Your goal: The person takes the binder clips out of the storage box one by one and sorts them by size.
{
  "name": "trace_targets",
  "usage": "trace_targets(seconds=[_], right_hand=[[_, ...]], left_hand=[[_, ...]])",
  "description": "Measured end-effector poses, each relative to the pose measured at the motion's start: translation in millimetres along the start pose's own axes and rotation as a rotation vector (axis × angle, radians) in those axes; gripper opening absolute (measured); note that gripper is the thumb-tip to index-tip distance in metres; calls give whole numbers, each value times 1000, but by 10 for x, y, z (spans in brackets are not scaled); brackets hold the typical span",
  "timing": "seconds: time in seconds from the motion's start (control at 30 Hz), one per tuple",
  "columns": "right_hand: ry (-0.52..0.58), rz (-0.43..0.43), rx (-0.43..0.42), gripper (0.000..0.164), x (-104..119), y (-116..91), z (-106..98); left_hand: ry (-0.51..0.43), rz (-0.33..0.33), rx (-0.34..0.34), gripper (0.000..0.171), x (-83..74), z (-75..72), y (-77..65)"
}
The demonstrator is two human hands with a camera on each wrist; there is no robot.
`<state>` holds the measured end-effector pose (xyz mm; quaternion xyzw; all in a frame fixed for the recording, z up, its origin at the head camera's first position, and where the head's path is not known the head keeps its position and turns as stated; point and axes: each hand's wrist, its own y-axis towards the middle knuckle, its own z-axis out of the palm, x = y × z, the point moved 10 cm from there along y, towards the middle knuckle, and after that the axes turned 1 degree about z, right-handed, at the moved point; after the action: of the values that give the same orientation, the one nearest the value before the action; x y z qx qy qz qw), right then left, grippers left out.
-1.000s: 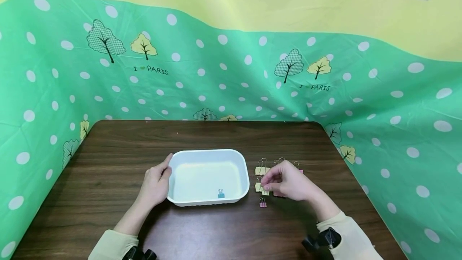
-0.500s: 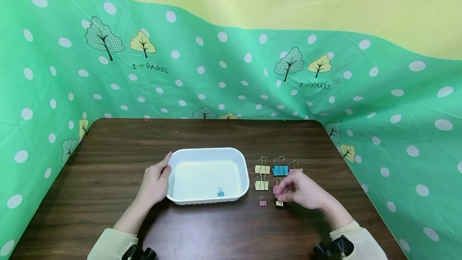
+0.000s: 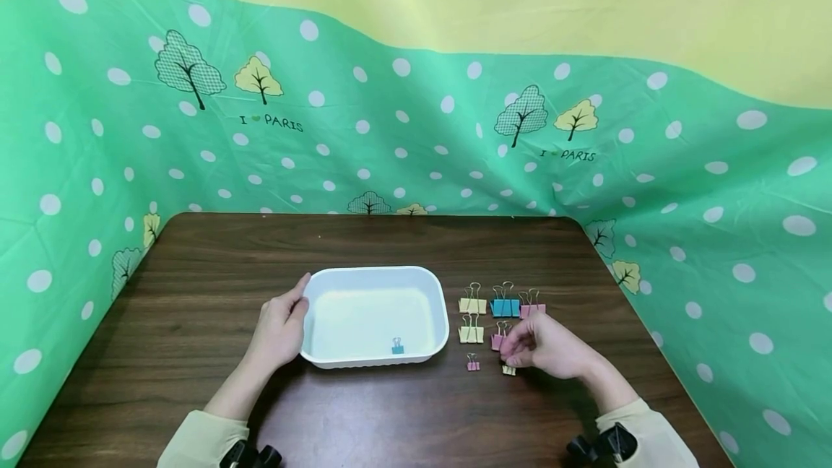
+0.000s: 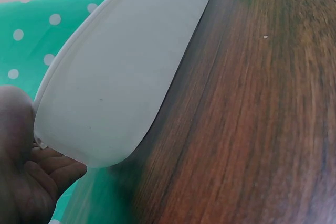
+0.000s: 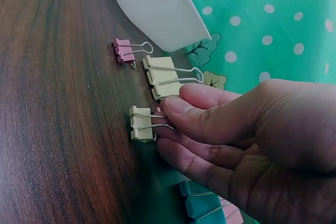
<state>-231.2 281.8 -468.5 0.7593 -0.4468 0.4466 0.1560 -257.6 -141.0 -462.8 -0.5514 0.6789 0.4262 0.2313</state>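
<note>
My left hand (image 3: 278, 329) grips the left end of a white plastic tray (image 3: 312, 354), with its fingers at the tray's outer wall in the left wrist view. A small blue binder clip (image 3: 398, 346) sits inside the tray. To the right, my right hand (image 3: 542, 345) pinches a small pale yellow binder clip (image 5: 142, 124) by its wire handles, low over the table. A pink binder clip (image 3: 497, 342) stands just behind it, partly hidden by the fingers. Left of it is a small pink binder clip (image 3: 473, 365).
Two larger pale yellow binder clips, the rear one (image 3: 472, 306) and the front one (image 3: 471, 335), stand beside the tray. A blue binder clip (image 3: 505, 308) and another pink clip (image 3: 533, 309) complete the back row. The brown wooden table (image 3: 364, 417) ends at a green dotted cloth (image 3: 390, 165).
My right hand has moved right and slightly nearer with the small pale yellow binder clip, uncovering the clips behind. My left hand and the tray stay put.
</note>
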Motion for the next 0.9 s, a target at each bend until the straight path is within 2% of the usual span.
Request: trace_targets(seconds=[0.17, 0.33, 0.5, 0.67, 0.9], right_hand=[[-14, -5, -3, 9, 8, 8, -7], [-11, -34, -21, 10, 110, 50, -55], [-26, -30, -37, 6, 276, 155, -79], [6, -16, -63, 7, 513, 304, -35], [-1, -137, -116, 10, 876, 591, 123]], left_hand=[[-6, -4, 3, 45, 7, 8, -1], [-14, -1, 4, 45, 5, 12, 1], [-15, 2, 2, 44, -6, 7, -2], [-11, 10, -4, 44, -34, -4, -7], [-17, 9, -7, 44, -51, -23, -6]])
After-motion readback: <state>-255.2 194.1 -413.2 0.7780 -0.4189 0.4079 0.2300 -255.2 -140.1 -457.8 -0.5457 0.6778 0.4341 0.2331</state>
